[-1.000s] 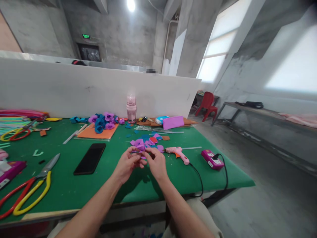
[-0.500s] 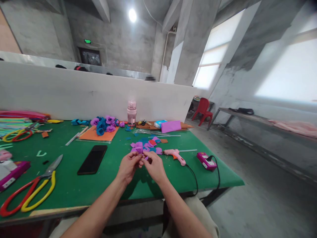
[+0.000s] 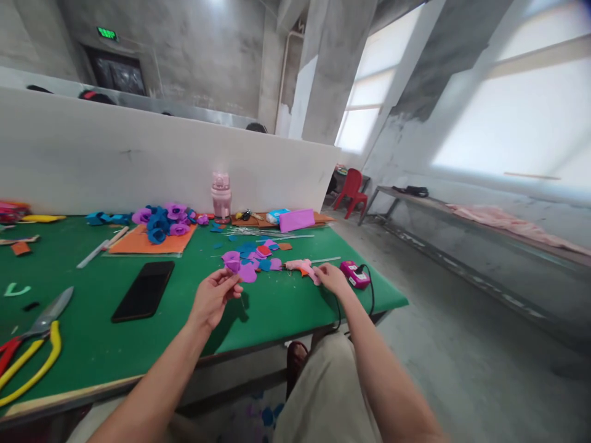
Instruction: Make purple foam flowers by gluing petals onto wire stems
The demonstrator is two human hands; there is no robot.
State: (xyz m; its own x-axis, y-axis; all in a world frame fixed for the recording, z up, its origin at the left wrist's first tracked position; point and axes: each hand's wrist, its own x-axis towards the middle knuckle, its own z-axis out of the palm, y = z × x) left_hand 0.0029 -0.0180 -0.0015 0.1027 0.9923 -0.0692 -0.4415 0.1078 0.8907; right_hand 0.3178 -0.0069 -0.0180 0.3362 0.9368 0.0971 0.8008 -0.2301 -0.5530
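Green felt covers the desk [image 3: 138,344], backed by a white partition. From the head view, the left hand [image 3: 213,298] pinches a purple flower [image 3: 232,262] between closed fingertips, above the desk's middle. At three o'clock of it, the right hand [image 3: 330,277] closes on the handle of a pink glue gun [image 3: 302,267]. A black phone [image 3: 143,299] lies at nine o'clock.

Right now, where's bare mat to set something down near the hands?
Bare green mat lies at the front edge between the left hand holding a purple foam flower and the right hand at the pink glue gun. More lies between the black phone and yellow-handled scissors. The foam petal pile is crowded.
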